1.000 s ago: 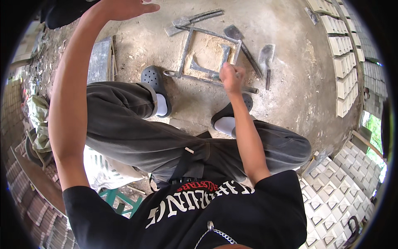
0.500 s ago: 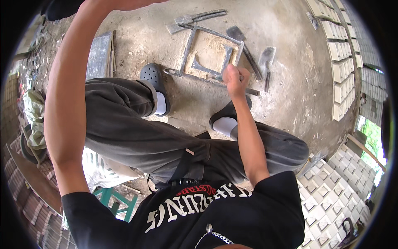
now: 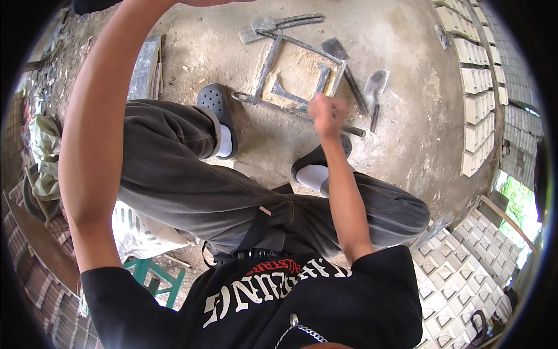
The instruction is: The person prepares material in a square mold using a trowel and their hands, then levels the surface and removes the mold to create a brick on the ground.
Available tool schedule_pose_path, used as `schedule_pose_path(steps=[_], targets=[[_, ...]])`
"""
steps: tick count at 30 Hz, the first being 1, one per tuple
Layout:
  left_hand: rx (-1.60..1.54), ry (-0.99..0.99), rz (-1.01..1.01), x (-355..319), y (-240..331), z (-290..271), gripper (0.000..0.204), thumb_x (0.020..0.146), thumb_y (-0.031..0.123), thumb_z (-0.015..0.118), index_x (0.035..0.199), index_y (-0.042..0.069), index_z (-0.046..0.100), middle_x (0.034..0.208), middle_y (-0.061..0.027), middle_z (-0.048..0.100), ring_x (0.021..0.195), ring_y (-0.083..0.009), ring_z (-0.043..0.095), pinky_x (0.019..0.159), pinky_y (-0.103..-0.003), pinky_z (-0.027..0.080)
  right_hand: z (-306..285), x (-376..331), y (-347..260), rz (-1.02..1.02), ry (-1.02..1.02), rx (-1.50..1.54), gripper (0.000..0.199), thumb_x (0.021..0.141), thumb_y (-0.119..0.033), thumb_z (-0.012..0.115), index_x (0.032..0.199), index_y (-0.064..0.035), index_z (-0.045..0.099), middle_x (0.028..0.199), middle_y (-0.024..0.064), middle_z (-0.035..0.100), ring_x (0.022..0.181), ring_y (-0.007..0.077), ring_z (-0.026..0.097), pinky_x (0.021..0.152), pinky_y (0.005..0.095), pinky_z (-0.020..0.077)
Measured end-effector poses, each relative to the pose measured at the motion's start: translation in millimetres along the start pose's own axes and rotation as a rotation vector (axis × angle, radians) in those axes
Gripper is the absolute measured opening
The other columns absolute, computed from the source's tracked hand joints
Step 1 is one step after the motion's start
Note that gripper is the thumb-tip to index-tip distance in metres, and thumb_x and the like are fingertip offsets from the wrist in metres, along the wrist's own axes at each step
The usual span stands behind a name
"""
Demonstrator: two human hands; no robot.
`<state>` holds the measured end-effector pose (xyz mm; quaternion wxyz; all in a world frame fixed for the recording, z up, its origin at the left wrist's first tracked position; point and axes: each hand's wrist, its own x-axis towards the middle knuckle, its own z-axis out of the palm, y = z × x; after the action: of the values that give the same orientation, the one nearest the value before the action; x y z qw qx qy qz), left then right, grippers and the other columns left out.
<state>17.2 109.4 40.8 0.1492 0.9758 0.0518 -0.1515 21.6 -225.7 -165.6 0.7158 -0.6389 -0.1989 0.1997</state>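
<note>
Leftward by a little, judged against the square grey frame, your right hand has shifted since half a second ago, and the whole floor sits slightly differently in view, as if your head had moved. Your right fingers are curled in close over the frame's near right corner; blur hides the grip, so I cannot tell what, if anything, is pinched there. Only a sliver of your left hand shows at the top edge, so its spread cannot be told. The frame lies flat on the floor, just beyond your dark sandals, probably so that you can reach it between your spread knees. Pale powder covers much of its inside, and a dark curved piece lies in or on that powder, close by your right hand. One long-handled scraper slants along the frame's right side and a trowel lies farther right, both seemingly laid there to stay handy yet clear of the powder.
</note>
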Motion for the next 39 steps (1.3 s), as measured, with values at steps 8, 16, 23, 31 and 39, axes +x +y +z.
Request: schedule_pose_path(steps=[8, 16, 23, 31, 39], targets=[[0.044, 0.012, -0.019, -11, 12, -11, 0.063, 0.094, 0.047, 0.056, 0.135, 0.000, 0.051, 0.132, -0.0232, 0.057, 0.123, -0.0373, 0.055, 0.103, -0.044, 0.043, 19, 17, -33, 0.008, -0.056, 0.003, 0.045, 0.095, -0.012, 0.049, 0.053, -0.0075, 0.035, 0.050, -0.0003, 0.037, 0.044, 0.0085, 0.029, 0.044, 0.0296, 0.0225], [0.039, 0.006, 0.056, -3, 13, -17, 0.060, 0.092, 0.044, 0.057, 0.132, -0.002, 0.054, 0.128, -0.0249, 0.059, 0.120, -0.0384, 0.056, 0.101, -0.044, 0.044, 32, 23, -10, 0.105, -0.036, -0.018, 0.046, 0.095, -0.010, 0.049, 0.051, -0.0067, 0.036, 0.051, -0.0010, 0.038, 0.044, 0.0081, 0.031, 0.043, 0.0292, 0.0241], [-0.002, 0.021, 0.041, -4, 13, -10, 0.060, 0.092, 0.042, 0.057, 0.132, -0.002, 0.054, 0.128, -0.0247, 0.059, 0.121, -0.0372, 0.056, 0.101, -0.044, 0.044, 26, 18, 21, 0.040, -0.104, -0.034, 0.050, 0.096, -0.014, 0.050, 0.049, -0.0060, 0.039, 0.048, -0.0024, 0.040, 0.045, 0.0058, 0.033, 0.044, 0.0290, 0.0230], [0.036, -0.009, 0.070, -2, 19, -13, 0.058, 0.092, 0.041, 0.057, 0.130, -0.003, 0.056, 0.128, -0.0244, 0.060, 0.121, -0.0362, 0.056, 0.101, -0.044, 0.044, 53, 20, 1, -0.045, -0.081, -0.086, 0.047, 0.096, -0.008, 0.047, 0.051, -0.0075, 0.035, 0.050, -0.0023, 0.039, 0.045, 0.0062, 0.030, 0.043, 0.0273, 0.0223], [0.082, 0.095, 0.104, 5, 11, -7, 0.055, 0.090, 0.041, 0.058, 0.123, -0.004, 0.060, 0.121, -0.0247, 0.063, 0.116, -0.0378, 0.059, 0.098, -0.045, 0.046, 75, 38, -7, -0.004, 0.003, 0.030, 0.047, 0.096, -0.013, 0.049, 0.050, -0.0062, 0.040, 0.047, -0.0030, 0.039, 0.044, 0.0048, 0.033, 0.042, 0.0278, 0.0228]])
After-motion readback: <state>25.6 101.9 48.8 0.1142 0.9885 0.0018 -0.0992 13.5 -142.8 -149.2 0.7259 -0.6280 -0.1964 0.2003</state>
